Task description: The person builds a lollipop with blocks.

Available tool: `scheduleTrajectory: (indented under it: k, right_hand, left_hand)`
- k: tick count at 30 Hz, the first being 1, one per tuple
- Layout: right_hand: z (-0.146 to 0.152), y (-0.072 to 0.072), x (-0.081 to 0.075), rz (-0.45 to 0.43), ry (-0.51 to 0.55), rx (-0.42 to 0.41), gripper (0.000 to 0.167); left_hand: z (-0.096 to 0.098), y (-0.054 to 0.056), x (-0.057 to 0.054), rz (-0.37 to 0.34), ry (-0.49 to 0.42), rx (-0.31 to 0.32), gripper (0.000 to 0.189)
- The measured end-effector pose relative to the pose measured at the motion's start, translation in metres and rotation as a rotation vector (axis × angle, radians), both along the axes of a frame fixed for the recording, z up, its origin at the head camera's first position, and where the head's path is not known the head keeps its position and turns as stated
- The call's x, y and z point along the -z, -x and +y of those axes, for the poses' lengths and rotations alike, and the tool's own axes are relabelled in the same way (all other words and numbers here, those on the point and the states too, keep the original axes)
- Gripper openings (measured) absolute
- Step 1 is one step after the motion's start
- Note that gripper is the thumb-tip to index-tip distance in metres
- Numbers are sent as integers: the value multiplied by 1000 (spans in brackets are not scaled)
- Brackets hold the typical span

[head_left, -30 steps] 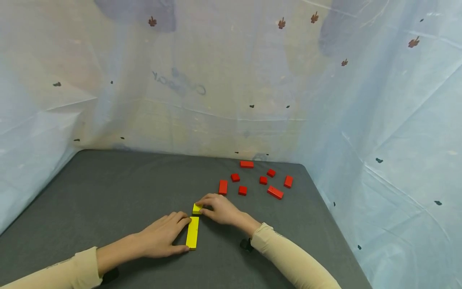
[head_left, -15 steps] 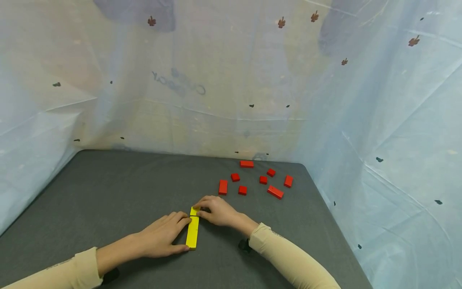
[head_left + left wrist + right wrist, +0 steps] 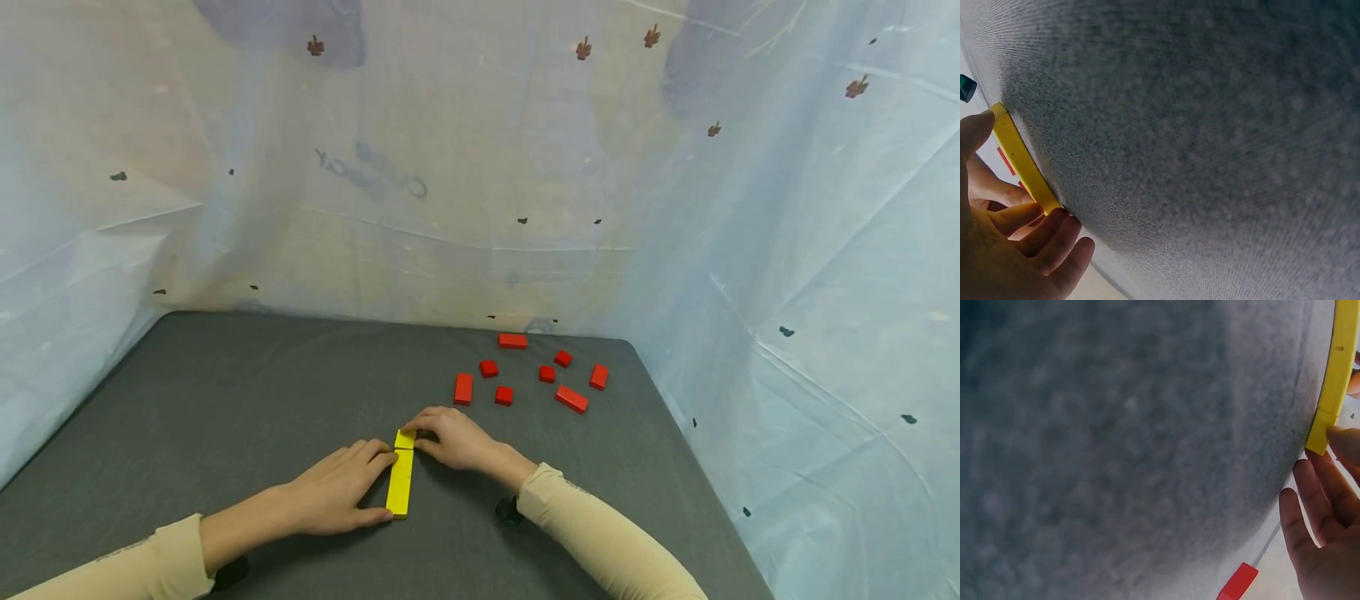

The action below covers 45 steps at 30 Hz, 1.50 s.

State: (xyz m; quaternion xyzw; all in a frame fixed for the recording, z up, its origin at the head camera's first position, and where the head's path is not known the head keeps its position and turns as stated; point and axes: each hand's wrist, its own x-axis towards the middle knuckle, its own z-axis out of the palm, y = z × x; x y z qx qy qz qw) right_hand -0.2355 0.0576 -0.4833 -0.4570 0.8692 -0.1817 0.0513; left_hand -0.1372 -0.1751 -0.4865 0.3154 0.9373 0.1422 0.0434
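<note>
Fingers of the left hand (image 3: 333, 490): pinched the long yellow rectangular block (image 3: 401, 487) lengthwise, thumb at its near end.
Long yellow rectangular block: lay flat on the dark grey tabletop (image 3: 247, 392).
Small yellow block (image 3: 403, 441): sat in line at its far end, thin seam between.
Fingers of the right hand (image 3: 461, 440): pinched the small yellow block.
Eight red blocks (image 3: 504, 396): lay scattered beyond.

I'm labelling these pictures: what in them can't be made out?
Head view: lettering on the plastic sheet, too faint to read.
Left wrist view: dark object, identity unclear, cut off by the left edge.
Right wrist view: long yellow block, cut off by the top edge; red block, by the bottom.
</note>
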Motion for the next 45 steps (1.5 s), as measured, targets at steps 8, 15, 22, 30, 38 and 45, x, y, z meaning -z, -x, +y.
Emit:
scheduleTrajectory:
  k: [8, 15, 22, 30, 38, 45]
  right_hand:
    - [-1, 1, -1, -30, 14, 6, 28]
    - [-2, 1, -2, -30, 3, 11, 30]
    - [-2, 3, -1, -22, -9, -12, 32]
    - [-2, 2, -1, -10, -17, -17, 33]
    - [4, 2, -4, -50, 43, 4, 38]
    - [22, 10, -10, -79, 223, 150, 41]
  left_hand:
    - [0, 0, 2, 8, -1, -1, 83]
    - [-1, 0, 1, 2, -6, 0, 82]
    - [0, 1, 2, -1, -1, -3, 83]
    - [1, 2, 3, -21, 10, -23, 82]
    - [0, 4, 4, -18, 2, -33, 84]
    - [-2, 3, 3, 37, -24, -16, 84]
